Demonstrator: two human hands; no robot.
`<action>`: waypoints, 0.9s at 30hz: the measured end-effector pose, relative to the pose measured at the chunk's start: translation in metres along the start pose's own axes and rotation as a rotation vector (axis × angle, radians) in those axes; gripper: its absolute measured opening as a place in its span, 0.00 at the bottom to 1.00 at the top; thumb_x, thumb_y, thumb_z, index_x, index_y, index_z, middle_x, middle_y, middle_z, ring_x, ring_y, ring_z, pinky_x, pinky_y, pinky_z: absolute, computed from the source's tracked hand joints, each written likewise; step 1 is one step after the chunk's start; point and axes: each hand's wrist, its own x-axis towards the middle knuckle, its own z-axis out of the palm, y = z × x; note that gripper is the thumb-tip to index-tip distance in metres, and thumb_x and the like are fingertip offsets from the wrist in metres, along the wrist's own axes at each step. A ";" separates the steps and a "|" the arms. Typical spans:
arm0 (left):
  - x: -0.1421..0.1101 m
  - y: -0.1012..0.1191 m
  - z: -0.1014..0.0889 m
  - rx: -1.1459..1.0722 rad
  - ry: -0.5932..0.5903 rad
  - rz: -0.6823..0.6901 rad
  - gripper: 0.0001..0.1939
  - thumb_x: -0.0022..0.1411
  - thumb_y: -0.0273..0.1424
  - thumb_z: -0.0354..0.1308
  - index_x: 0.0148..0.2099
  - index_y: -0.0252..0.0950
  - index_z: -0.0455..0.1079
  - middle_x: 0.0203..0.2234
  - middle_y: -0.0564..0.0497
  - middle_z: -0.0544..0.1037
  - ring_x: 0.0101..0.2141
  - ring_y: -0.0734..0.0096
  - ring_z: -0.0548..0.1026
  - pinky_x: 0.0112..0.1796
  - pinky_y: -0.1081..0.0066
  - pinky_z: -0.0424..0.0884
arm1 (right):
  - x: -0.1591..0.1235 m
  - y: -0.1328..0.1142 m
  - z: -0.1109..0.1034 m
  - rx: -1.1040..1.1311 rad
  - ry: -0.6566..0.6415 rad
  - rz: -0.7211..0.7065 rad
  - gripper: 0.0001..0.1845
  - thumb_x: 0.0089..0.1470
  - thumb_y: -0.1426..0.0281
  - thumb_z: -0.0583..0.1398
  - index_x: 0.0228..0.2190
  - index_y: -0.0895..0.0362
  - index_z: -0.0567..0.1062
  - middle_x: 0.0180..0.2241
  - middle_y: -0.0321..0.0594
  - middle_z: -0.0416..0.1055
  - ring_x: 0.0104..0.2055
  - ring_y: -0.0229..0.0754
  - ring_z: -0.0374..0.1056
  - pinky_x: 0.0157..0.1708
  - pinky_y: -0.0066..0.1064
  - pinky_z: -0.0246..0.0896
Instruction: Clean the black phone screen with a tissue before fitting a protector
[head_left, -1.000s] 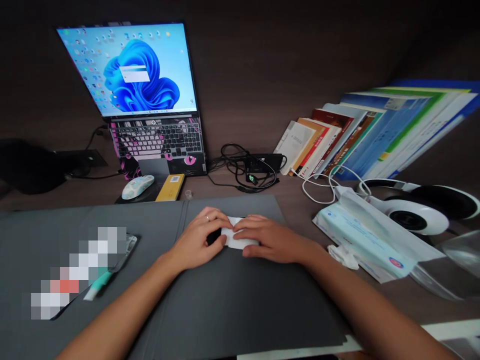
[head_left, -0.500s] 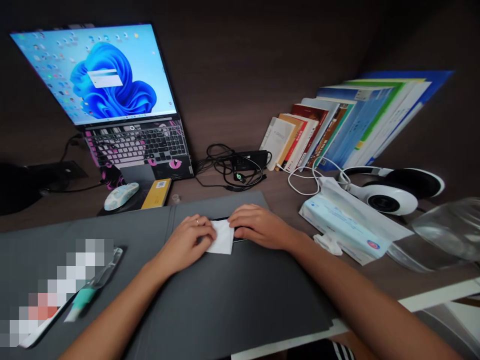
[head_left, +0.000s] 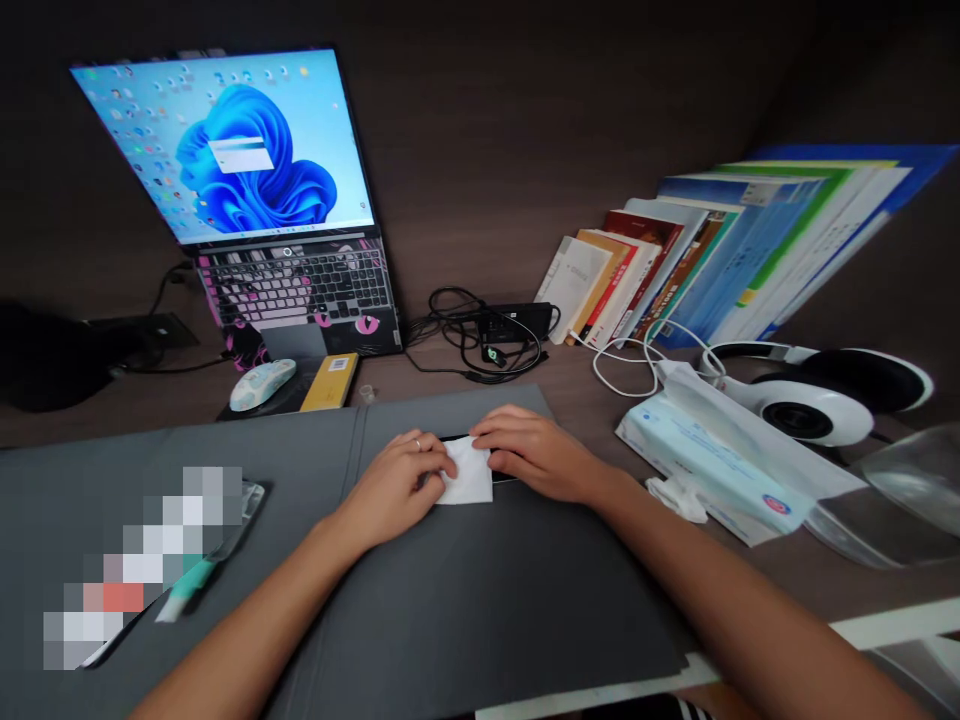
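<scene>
On the dark grey desk mat, holding a folded white tissue over a flat black object, possibly a phone. Pinching the tissue's left side, by the look of it, between thumb and fingers of the left hand; touching the upper right part with the right hand, leaving any firm grip there impossible to tell. Holding both hands near each other but apart. Seemingly adjusting the tissue at this step; calling next for light pressure and a steady black object underneath. Working well to the left of the tissue pack.
</scene>
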 end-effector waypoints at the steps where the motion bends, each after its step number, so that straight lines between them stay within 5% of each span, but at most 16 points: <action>1: 0.001 -0.004 -0.002 -0.005 0.013 -0.028 0.15 0.62 0.22 0.49 0.39 0.40 0.76 0.39 0.51 0.78 0.42 0.61 0.73 0.49 0.57 0.67 | 0.001 -0.001 0.000 0.007 0.000 0.000 0.21 0.70 0.58 0.52 0.47 0.57 0.79 0.51 0.47 0.77 0.54 0.48 0.67 0.56 0.46 0.61; 8: -0.001 -0.015 -0.008 -0.012 0.068 -0.075 0.15 0.61 0.22 0.49 0.38 0.40 0.76 0.37 0.50 0.78 0.42 0.61 0.73 0.49 0.57 0.67 | 0.003 0.000 0.001 0.042 0.008 0.003 0.23 0.71 0.58 0.48 0.49 0.55 0.78 0.50 0.46 0.77 0.53 0.47 0.68 0.56 0.46 0.61; 16: 0.000 0.001 0.004 -0.018 0.001 0.058 0.17 0.61 0.22 0.50 0.46 0.41 0.75 0.42 0.50 0.76 0.45 0.61 0.71 0.50 0.57 0.67 | -0.002 0.011 0.002 0.081 0.299 0.210 0.37 0.70 0.49 0.39 0.41 0.56 0.80 0.44 0.46 0.80 0.49 0.47 0.72 0.53 0.43 0.63; 22: 0.000 -0.015 -0.006 0.026 0.046 -0.024 0.17 0.62 0.23 0.50 0.48 0.41 0.75 0.46 0.49 0.76 0.48 0.58 0.72 0.56 0.52 0.64 | 0.001 0.016 0.005 0.097 0.365 0.370 0.34 0.71 0.52 0.41 0.39 0.55 0.81 0.41 0.45 0.80 0.47 0.48 0.73 0.52 0.43 0.64; 27: -0.004 -0.002 -0.014 0.058 -0.042 0.050 0.17 0.63 0.27 0.55 0.53 0.41 0.73 0.49 0.48 0.75 0.51 0.57 0.71 0.58 0.51 0.64 | 0.004 0.019 0.008 -0.008 0.282 0.355 0.21 0.68 0.59 0.52 0.36 0.55 0.81 0.39 0.44 0.81 0.43 0.49 0.73 0.48 0.43 0.65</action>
